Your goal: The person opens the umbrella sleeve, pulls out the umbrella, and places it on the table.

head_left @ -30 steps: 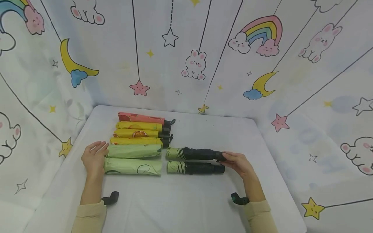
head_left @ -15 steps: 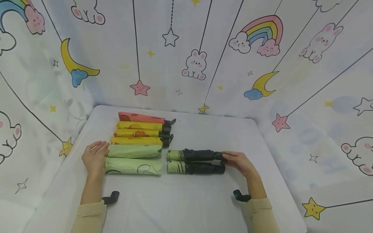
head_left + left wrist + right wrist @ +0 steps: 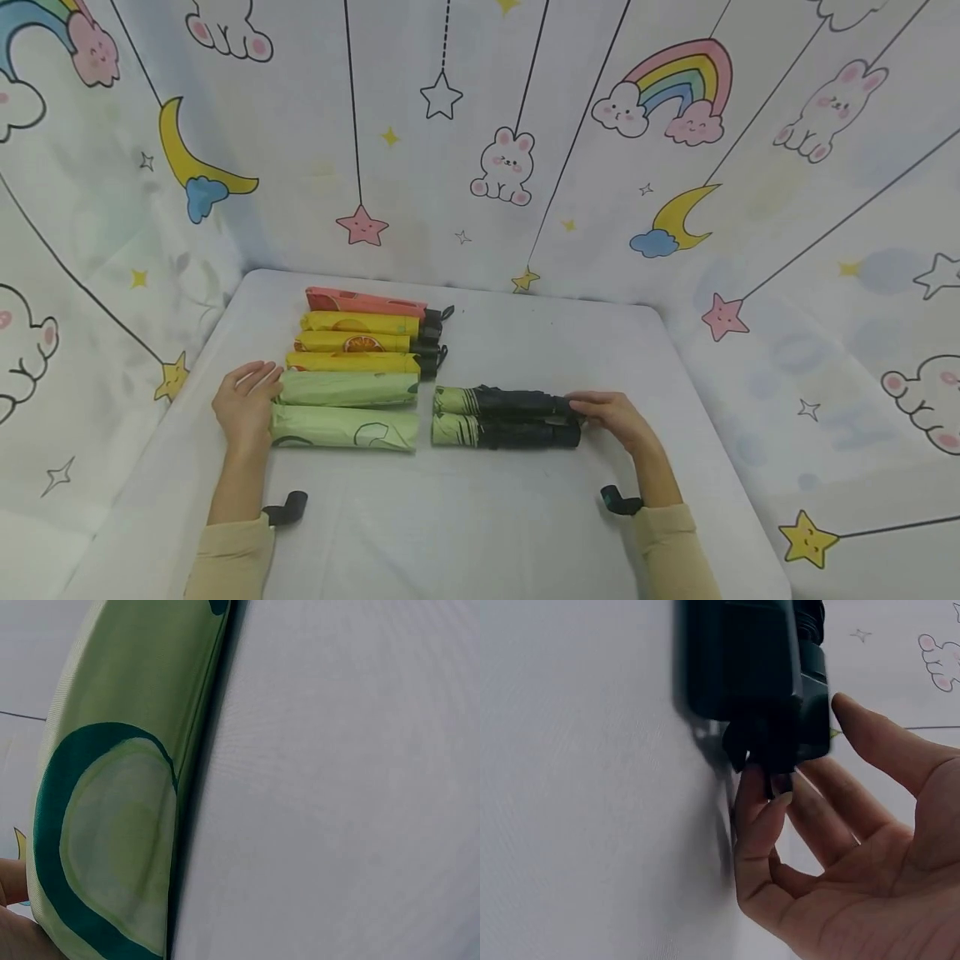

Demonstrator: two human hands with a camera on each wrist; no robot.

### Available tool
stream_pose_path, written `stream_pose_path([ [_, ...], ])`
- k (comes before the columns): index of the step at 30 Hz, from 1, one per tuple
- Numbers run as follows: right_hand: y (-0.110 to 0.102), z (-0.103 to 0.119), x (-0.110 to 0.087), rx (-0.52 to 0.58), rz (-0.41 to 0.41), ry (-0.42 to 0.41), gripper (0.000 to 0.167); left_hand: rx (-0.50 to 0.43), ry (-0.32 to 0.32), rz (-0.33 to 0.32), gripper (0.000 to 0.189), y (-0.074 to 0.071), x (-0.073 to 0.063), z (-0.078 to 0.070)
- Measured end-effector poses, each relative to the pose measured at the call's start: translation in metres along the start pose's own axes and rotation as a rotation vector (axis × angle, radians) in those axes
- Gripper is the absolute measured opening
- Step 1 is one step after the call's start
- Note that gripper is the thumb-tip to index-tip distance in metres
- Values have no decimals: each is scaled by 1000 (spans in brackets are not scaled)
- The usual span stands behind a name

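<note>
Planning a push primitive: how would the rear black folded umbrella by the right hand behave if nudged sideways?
The rear black umbrella looks cylindrical, so it would probably roll. It touches the front black umbrella, which may block it. The right hand fingers rest at the handle end, likely steadying it.

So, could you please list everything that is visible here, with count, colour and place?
sleeved umbrellas: six; one pink, three yellow, two light green; stacked in a row, table's left half
bare umbrellas: two, black with green ends, right of the green sleeved ones
table: one, white
backdrop: white cloth with cartoon prints, around the table
left hand: flat against the green sleeved ends
right hand: fingers on the black umbrella handles
</note>
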State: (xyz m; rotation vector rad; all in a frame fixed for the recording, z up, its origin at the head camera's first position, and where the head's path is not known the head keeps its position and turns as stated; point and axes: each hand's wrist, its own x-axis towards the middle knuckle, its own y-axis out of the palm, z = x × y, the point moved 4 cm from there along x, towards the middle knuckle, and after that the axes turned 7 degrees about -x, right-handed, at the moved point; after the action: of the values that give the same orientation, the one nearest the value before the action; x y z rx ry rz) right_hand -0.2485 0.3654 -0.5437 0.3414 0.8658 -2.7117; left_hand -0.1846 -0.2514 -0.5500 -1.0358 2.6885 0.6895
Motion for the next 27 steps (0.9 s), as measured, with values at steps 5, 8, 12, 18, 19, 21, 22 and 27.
stream_pose_path([
  [5, 0, -1, 2, -63, -8, -13, 39, -8, 6, 8, 49, 0, 1, 0],
  [8, -1, 2, 2, -88, -15, -19, 38, -4, 7, 2, 49, 0, 1, 0],
  [12, -2, 7, 3, -105, -46, -12, 38, 24, 9, -2, 49, 1, 0, 0],
  [18, -3, 23, 4, -70, -111, -2, 41, 45, -3, -9, 47, 2, -2, -2],
  [19, -3, 27, 4, -63, -122, -5, 42, 40, -5, -10, 47, 2, -2, -3],
  [21, -1, 35, 4, -54, -129, -22, 44, 45, -2, -9, 47, 3, -2, -4],
  [22, 0, 39, 4, -50, -133, -32, 45, 47, 1, -9, 47, 3, -3, -4],
  [27, 3, 55, 2, -50, -126, -82, 42, 71, 4, -12, 49, 4, -3, -5],
])
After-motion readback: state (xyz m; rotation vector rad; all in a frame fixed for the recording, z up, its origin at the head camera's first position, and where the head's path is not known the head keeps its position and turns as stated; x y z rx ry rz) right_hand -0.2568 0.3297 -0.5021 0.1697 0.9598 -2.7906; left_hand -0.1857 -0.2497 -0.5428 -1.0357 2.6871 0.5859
